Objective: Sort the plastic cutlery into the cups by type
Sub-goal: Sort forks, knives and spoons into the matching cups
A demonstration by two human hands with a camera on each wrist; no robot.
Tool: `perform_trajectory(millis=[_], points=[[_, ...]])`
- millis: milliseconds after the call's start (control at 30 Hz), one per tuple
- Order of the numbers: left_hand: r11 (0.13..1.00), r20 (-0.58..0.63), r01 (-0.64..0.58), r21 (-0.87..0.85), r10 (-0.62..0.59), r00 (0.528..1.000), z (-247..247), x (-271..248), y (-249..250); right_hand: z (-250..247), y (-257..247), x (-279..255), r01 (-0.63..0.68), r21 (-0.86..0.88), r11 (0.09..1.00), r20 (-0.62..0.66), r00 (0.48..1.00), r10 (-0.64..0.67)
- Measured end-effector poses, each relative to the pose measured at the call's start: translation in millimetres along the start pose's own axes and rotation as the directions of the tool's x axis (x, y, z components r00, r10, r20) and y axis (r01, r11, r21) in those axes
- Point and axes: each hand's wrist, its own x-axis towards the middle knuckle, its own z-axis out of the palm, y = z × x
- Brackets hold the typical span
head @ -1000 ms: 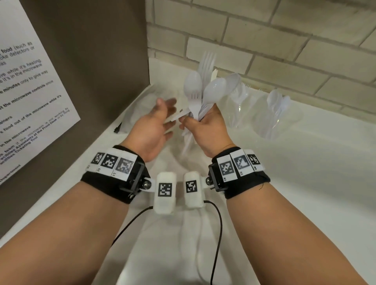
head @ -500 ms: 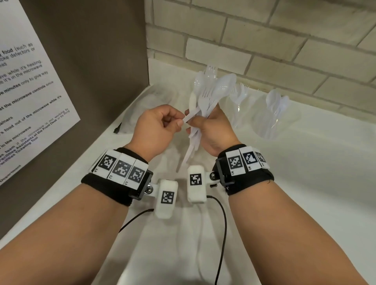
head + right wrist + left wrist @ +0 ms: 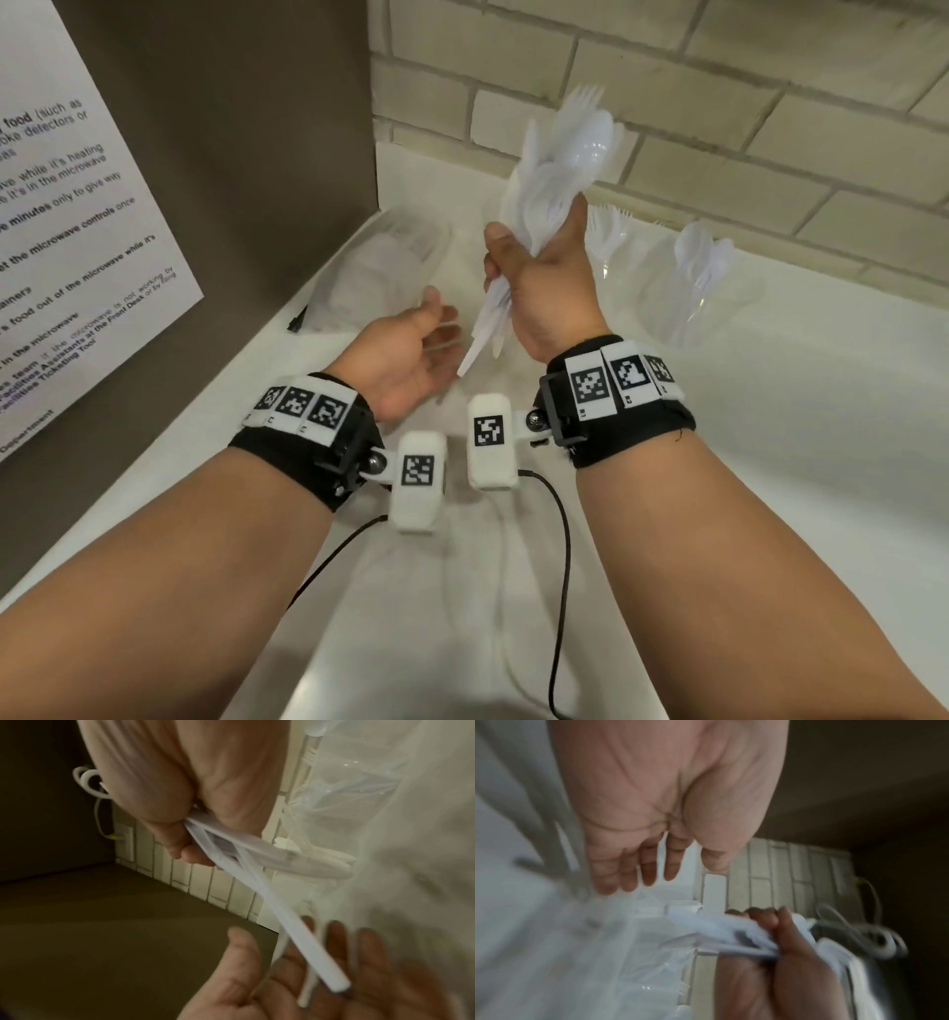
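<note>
My right hand (image 3: 534,252) grips a bundle of white plastic cutlery (image 3: 570,154) upright, with spoon bowls and fork tines at the top and the handles sticking out below the fist. My left hand (image 3: 436,329) is open, palm up, just under and left of those handle ends, and holds nothing. In the right wrist view the handles (image 3: 295,939) cross over the open left palm (image 3: 295,983). Behind the right hand stands a clear cup with forks (image 3: 611,241). Further right stands a clear cup with spoons (image 3: 703,277).
A clear plastic container or bag (image 3: 390,267), blurred, lies at the back left of the white counter (image 3: 770,462). A brown appliance side with a printed notice (image 3: 77,231) walls off the left. A brick wall (image 3: 719,103) closes the back. Cables (image 3: 560,565) trail near me.
My left hand, which pinched a handle in the bundle half a second ago, has let go, opened and dropped lower. My right hand has lifted the bundle higher and tilted it right.
</note>
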Motion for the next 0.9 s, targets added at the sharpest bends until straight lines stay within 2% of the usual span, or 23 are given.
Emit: perform_trajectory(millis=[67, 133, 200, 267, 400, 533, 700, 833, 900], points=[[0.961, 0.132, 0.245, -0.130, -0.228, 0.965, -2, 2, 3, 5, -1, 0, 0.048, -0.029, 0.998, 0.031, 0.998, -0.047], [0.930, 0.240, 0.340, -0.138, -0.302, 0.923, -4, 6, 5, 9, 0, 1, 0.042, -0.034, 0.999, 0.026, 0.999, -0.041], [0.916, 0.290, 0.370, -0.155, -0.316, 0.903, -3, 9, 8, 12, 0, 0, 0.018, -0.025, 1.000, 0.001, 1.000, -0.018], [0.913, 0.314, 0.368, -0.178, -0.301, 0.900, 1, 8, 10, 13, 1, -1, 0.009, -0.022, 1.000, 0.000, 1.000, -0.009], [0.943, 0.293, 0.261, -0.207, -0.195, 0.936, 7, 1, 13, 12, 2, -6, -0.009, -0.060, 0.998, 0.017, 1.000, 0.011], [0.907, 0.248, 0.236, -0.348, -0.154, 0.956, 5, 3, 12, 13, 0, -8, 0.020, -0.141, 0.990, 0.006, 1.000, -0.020], [0.926, 0.300, 0.221, -0.307, -0.126, 0.946, 10, -1, 14, 15, 6, -13, 0.043, -0.138, 0.990, 0.022, 0.999, -0.040], [0.916, 0.215, 0.188, -0.355, -0.116, 0.970, 10, 0, 17, 14, 5, -12, 0.072, -0.191, 0.979, 0.028, 0.997, -0.068], [0.918, 0.194, 0.169, -0.358, -0.104, 0.976, 9, -1, 18, 14, 8, -11, 0.047, -0.201, 0.979, 0.033, 0.999, -0.041]])
